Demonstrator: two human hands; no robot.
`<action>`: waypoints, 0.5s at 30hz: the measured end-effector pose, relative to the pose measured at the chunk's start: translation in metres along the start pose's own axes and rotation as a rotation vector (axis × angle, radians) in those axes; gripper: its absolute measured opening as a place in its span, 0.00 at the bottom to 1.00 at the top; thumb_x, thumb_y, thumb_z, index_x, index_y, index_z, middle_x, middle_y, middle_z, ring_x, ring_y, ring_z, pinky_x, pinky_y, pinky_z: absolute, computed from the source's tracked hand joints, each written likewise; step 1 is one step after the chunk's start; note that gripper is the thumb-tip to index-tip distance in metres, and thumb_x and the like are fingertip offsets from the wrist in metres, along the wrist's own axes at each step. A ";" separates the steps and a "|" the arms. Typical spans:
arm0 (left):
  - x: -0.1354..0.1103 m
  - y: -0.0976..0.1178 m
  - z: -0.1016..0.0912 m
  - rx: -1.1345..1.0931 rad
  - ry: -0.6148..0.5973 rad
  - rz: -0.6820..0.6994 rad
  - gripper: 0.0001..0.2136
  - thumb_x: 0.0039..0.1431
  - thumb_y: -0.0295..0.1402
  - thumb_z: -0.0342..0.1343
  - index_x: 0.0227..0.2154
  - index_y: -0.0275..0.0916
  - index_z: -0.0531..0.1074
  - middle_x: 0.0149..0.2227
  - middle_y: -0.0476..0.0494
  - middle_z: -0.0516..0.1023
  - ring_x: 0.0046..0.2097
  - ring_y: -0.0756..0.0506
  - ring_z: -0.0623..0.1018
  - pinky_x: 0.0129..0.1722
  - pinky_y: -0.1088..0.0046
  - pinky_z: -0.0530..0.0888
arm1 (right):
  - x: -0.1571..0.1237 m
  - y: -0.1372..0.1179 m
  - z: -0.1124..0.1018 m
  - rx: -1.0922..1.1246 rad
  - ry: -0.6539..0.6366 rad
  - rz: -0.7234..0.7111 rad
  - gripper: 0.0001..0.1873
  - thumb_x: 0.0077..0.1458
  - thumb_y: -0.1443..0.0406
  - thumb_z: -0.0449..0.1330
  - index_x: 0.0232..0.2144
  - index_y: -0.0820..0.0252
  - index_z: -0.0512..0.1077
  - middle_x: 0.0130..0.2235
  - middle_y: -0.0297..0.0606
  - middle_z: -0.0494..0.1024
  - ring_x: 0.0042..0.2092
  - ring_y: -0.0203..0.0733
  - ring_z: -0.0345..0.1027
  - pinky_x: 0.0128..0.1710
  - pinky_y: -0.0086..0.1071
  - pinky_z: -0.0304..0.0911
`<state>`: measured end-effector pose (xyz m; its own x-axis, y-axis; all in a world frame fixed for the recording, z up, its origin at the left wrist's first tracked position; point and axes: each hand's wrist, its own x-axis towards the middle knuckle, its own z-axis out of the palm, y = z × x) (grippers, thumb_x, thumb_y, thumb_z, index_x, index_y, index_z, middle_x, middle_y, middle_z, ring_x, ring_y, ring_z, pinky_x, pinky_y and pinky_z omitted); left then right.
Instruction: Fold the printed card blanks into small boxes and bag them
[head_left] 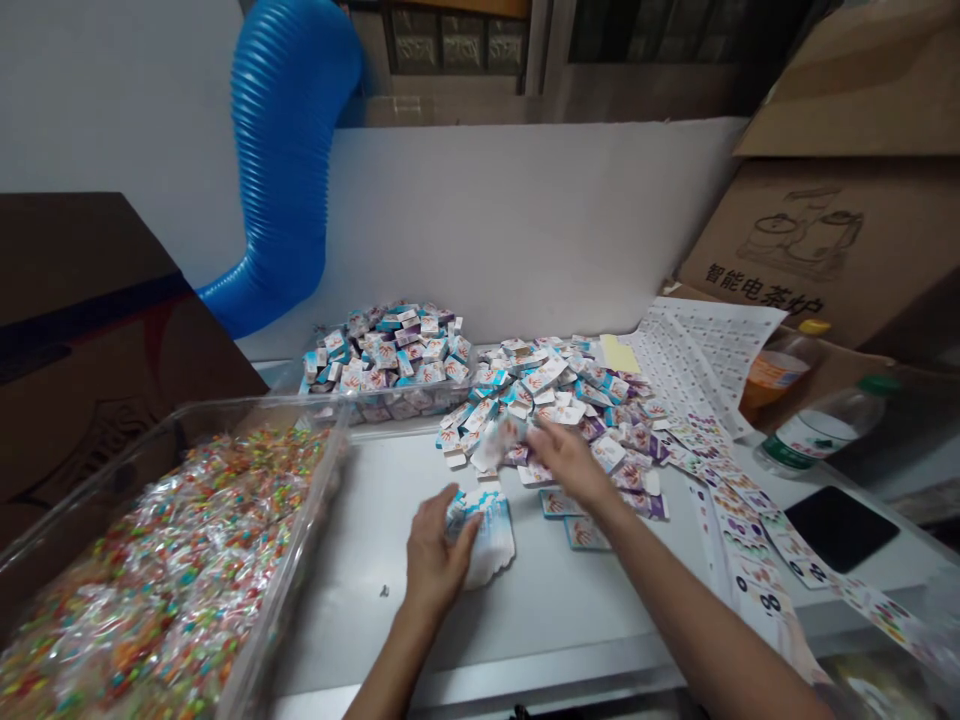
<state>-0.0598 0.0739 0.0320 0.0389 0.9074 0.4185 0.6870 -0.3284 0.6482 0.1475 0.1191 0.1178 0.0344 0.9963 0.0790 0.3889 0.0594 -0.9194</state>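
My left hand [439, 552] grips a flat, white and blue printed card blank [491, 542] on the white table top [360, 640]. My right hand [570, 462] reaches over the near edge of a loose heap of small printed paper boxes [555, 385], its fingers spread. A blurred white and blue piece [495, 442] lies just left of those fingers, and I cannot tell whether they hold it. Several flat printed pieces [583, 532] lie on the table below my right hand.
A clear plastic bin [322, 480] of colourful wrapped sweets stands at lower left. Behind it, a tray holds a mound of small boxes [390, 350]. Printed sheets [701, 360], bottles [821, 425], a black pad [840, 527], a cardboard carton [795, 240] and a blue ribbed hose [289, 140] surround the table.
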 end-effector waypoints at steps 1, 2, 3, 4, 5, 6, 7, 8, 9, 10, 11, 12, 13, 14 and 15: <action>0.007 -0.008 -0.002 0.049 0.004 -0.065 0.21 0.54 0.41 0.53 0.49 0.36 0.64 0.49 0.35 0.71 0.51 0.39 0.69 0.49 0.56 0.67 | 0.012 -0.006 -0.007 0.133 0.088 0.001 0.29 0.56 0.53 0.51 0.56 0.62 0.60 0.46 0.45 0.75 0.42 0.45 0.71 0.39 0.37 0.66; 0.013 -0.016 -0.003 0.091 -0.015 -0.128 0.23 0.53 0.42 0.54 0.49 0.34 0.65 0.50 0.33 0.70 0.52 0.37 0.67 0.49 0.54 0.65 | 0.019 -0.010 -0.012 0.232 0.127 -0.020 0.31 0.56 0.52 0.51 0.57 0.61 0.57 0.50 0.45 0.72 0.45 0.45 0.70 0.41 0.37 0.66; 0.018 -0.023 -0.004 0.111 -0.057 -0.183 0.24 0.51 0.42 0.55 0.49 0.34 0.65 0.49 0.32 0.70 0.52 0.35 0.67 0.49 0.53 0.64 | 0.022 -0.012 -0.014 0.286 0.131 -0.038 0.31 0.56 0.52 0.52 0.58 0.60 0.56 0.52 0.45 0.70 0.47 0.45 0.68 0.42 0.37 0.66; 0.022 -0.029 -0.004 0.114 -0.100 -0.220 0.24 0.49 0.41 0.56 0.48 0.34 0.66 0.47 0.32 0.72 0.52 0.35 0.67 0.49 0.52 0.63 | 0.021 -0.011 -0.012 0.291 0.104 -0.052 0.30 0.55 0.53 0.53 0.57 0.59 0.58 0.52 0.45 0.70 0.48 0.45 0.68 0.43 0.38 0.66; 0.025 -0.034 -0.003 0.100 -0.139 -0.243 0.22 0.49 0.40 0.57 0.46 0.34 0.68 0.44 0.33 0.74 0.50 0.35 0.68 0.48 0.53 0.63 | 0.017 -0.008 -0.008 0.257 0.048 -0.057 0.28 0.55 0.53 0.53 0.55 0.59 0.61 0.51 0.44 0.71 0.48 0.46 0.67 0.43 0.39 0.65; 0.027 -0.037 -0.003 0.076 -0.165 -0.251 0.20 0.48 0.39 0.57 0.44 0.36 0.69 0.41 0.35 0.75 0.49 0.35 0.69 0.47 0.54 0.64 | 0.011 -0.002 -0.001 0.199 -0.015 -0.056 0.26 0.55 0.54 0.54 0.52 0.60 0.65 0.49 0.44 0.73 0.47 0.46 0.68 0.43 0.40 0.65; 0.027 -0.039 -0.001 0.048 -0.176 -0.249 0.18 0.48 0.38 0.57 0.43 0.37 0.70 0.38 0.37 0.76 0.47 0.36 0.70 0.47 0.55 0.64 | 0.003 0.005 0.006 0.133 -0.074 -0.058 0.23 0.54 0.55 0.54 0.49 0.61 0.68 0.47 0.43 0.75 0.46 0.47 0.68 0.44 0.40 0.65; 0.027 -0.039 0.000 0.019 -0.173 -0.246 0.17 0.47 0.37 0.57 0.42 0.38 0.70 0.37 0.39 0.76 0.46 0.37 0.71 0.47 0.57 0.64 | -0.005 0.013 0.014 0.073 -0.118 -0.070 0.20 0.54 0.56 0.54 0.46 0.61 0.71 0.45 0.43 0.76 0.45 0.47 0.69 0.44 0.41 0.64; 0.027 -0.039 0.002 -0.014 -0.165 -0.251 0.17 0.47 0.36 0.57 0.42 0.38 0.70 0.38 0.39 0.76 0.46 0.38 0.71 0.47 0.58 0.64 | -0.013 0.020 0.021 0.026 -0.146 -0.091 0.19 0.55 0.57 0.54 0.43 0.61 0.73 0.44 0.43 0.76 0.45 0.47 0.69 0.45 0.40 0.63; 0.026 -0.039 0.003 -0.052 -0.155 -0.262 0.17 0.46 0.34 0.57 0.42 0.38 0.69 0.38 0.40 0.75 0.46 0.39 0.71 0.47 0.58 0.64 | -0.019 0.026 0.028 -0.009 -0.158 -0.109 0.17 0.55 0.58 0.54 0.42 0.61 0.73 0.43 0.42 0.77 0.45 0.46 0.69 0.46 0.40 0.63; 0.026 -0.038 0.004 -0.098 -0.144 -0.280 0.18 0.46 0.33 0.57 0.43 0.37 0.68 0.38 0.40 0.74 0.44 0.40 0.72 0.46 0.59 0.65 | -0.024 0.031 0.033 -0.034 -0.167 -0.118 0.17 0.55 0.59 0.53 0.42 0.61 0.74 0.43 0.42 0.77 0.45 0.46 0.69 0.46 0.39 0.62; 0.026 -0.037 0.004 -0.151 -0.136 -0.300 0.18 0.47 0.33 0.56 0.43 0.37 0.67 0.37 0.41 0.74 0.42 0.41 0.73 0.44 0.61 0.67 | -0.028 0.034 0.037 -0.054 -0.175 -0.118 0.17 0.56 0.60 0.52 0.42 0.61 0.73 0.42 0.42 0.77 0.44 0.45 0.69 0.45 0.39 0.63; 0.026 -0.036 0.004 -0.214 -0.133 -0.320 0.18 0.48 0.33 0.54 0.44 0.36 0.66 0.35 0.43 0.74 0.39 0.43 0.74 0.42 0.63 0.68 | -0.030 0.035 0.039 -0.069 -0.181 -0.109 0.17 0.56 0.60 0.52 0.43 0.61 0.73 0.42 0.42 0.77 0.43 0.45 0.70 0.45 0.38 0.63; 0.027 -0.034 0.003 -0.282 -0.135 -0.335 0.17 0.49 0.33 0.53 0.44 0.36 0.65 0.33 0.44 0.74 0.35 0.45 0.74 0.39 0.65 0.70 | -0.032 0.034 0.040 -0.088 -0.187 -0.100 0.18 0.56 0.61 0.51 0.45 0.61 0.72 0.42 0.42 0.77 0.43 0.45 0.70 0.44 0.38 0.64; 0.028 -0.032 0.001 -0.354 -0.143 -0.343 0.17 0.50 0.34 0.53 0.44 0.36 0.64 0.32 0.46 0.74 0.33 0.47 0.74 0.37 0.67 0.71 | -0.033 0.033 0.041 -0.118 -0.189 -0.109 0.19 0.56 0.63 0.51 0.48 0.61 0.70 0.43 0.43 0.76 0.43 0.44 0.70 0.44 0.38 0.64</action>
<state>-0.0800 0.1101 0.0230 -0.0293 0.9972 0.0689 0.3912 -0.0520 0.9188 0.1214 0.0912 0.0690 -0.1819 0.9790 0.0918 0.4865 0.1708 -0.8569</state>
